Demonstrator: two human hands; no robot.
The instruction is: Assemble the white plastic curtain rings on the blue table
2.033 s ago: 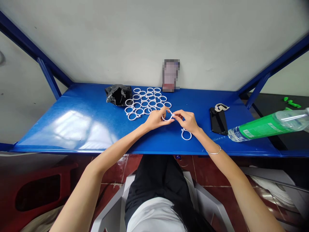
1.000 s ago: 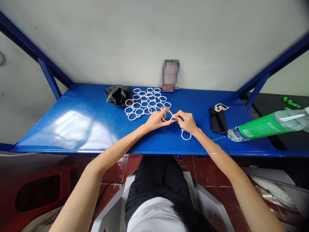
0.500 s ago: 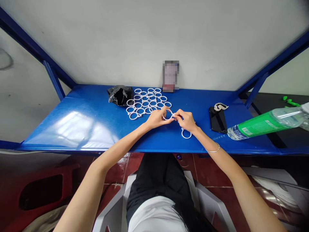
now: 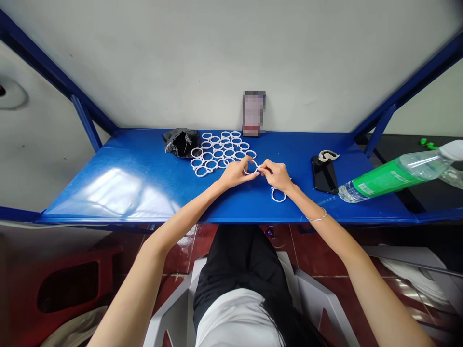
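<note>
Above the middle of the blue table, my left hand grips a white plastic ring between thumb and fingers. My right hand pinches the small knob side of that same ring with its fingertips. Under my right wrist another white ring lies on the table, its upper part partly covered. Beyond my left hand, several joined or touching white rings lie flat in rows; my fingers hide some of the nearest ones.
A black plastic bag gapes at the rings' left. A blurred-out upright phone-like object leans on the wall. To the right, a black phone lies with a whitish strap-like item by it; a green-labelled bottle stands near the blue table's right end.
The camera view has shifted slightly. Both hands keep hold of the same ring, and my right fingers have drawn back a little from my left thumb.
</note>
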